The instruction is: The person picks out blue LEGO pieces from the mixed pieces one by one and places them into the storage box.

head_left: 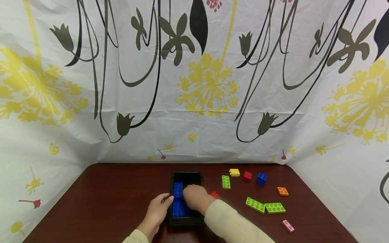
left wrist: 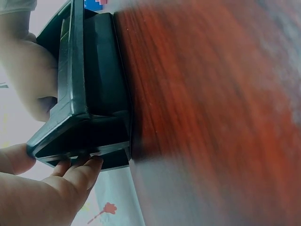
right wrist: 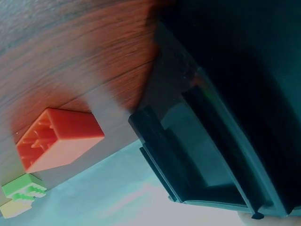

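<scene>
A black plastic bin (head_left: 186, 221) stands lengthwise on the table. My left hand (head_left: 158, 208) holds its left wall, and in the left wrist view the thumb is at the rim with the fingers against the outer side. Inside the bin, a blue studded brick (head_left: 178, 189) lies toward the back left, with more blue bricks (head_left: 177, 210) in front of it. My right hand (head_left: 195, 196) reaches down into the bin over the right wall. Its fingers are hidden, so I cannot tell whether they hold anything.
Right of the bin lies a red brick (right wrist: 75, 141), partly behind the right hand. Farther right are green bricks (head_left: 255, 205), a yellow brick (head_left: 234, 172), another red brick (head_left: 247, 176), a blue brick (head_left: 261, 179), an orange brick (head_left: 283, 191) and a pink brick (head_left: 288, 225). A patterned curtain (head_left: 197, 141) borders the table.
</scene>
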A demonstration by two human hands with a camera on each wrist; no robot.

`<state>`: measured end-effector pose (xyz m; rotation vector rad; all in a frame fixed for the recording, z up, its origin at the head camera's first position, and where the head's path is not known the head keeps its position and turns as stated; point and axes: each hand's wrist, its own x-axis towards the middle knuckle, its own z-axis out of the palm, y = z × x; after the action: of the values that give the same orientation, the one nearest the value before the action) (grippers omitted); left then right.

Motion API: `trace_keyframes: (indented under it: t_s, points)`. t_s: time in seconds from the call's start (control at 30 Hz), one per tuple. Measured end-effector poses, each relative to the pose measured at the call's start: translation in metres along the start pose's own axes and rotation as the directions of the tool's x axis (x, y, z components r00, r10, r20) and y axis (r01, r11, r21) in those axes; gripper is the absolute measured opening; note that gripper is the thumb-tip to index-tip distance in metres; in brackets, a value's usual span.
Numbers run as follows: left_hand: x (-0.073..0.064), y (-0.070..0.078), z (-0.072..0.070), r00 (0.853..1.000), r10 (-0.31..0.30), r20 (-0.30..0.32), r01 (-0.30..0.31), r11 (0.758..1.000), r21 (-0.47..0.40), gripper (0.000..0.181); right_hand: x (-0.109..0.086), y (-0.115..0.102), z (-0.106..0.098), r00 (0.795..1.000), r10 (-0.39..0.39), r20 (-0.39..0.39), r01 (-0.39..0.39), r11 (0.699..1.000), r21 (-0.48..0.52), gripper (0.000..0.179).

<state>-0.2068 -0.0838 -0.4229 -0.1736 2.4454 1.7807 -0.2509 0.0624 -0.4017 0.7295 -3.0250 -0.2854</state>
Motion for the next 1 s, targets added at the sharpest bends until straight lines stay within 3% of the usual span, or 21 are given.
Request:
trace_keyframes:
  t_s: [0.4,1.0]
  points:
    - [0.001,-0.001,-0.001,1.000,0.009,0.003,-0.009,1.000,-0.009,0.053,0.007,-0.001,0.006,0.998,0.020,0.059,-0.019,1.000,-0.008,0.018]
    - [0.002,-0.003,0.001,1.000,0.011,-0.015,-0.011,1.000,-0.008,0.052,0.014,-0.003,0.003,0.988,0.106,0.108,-0.121,0.982,0.145,0.015]
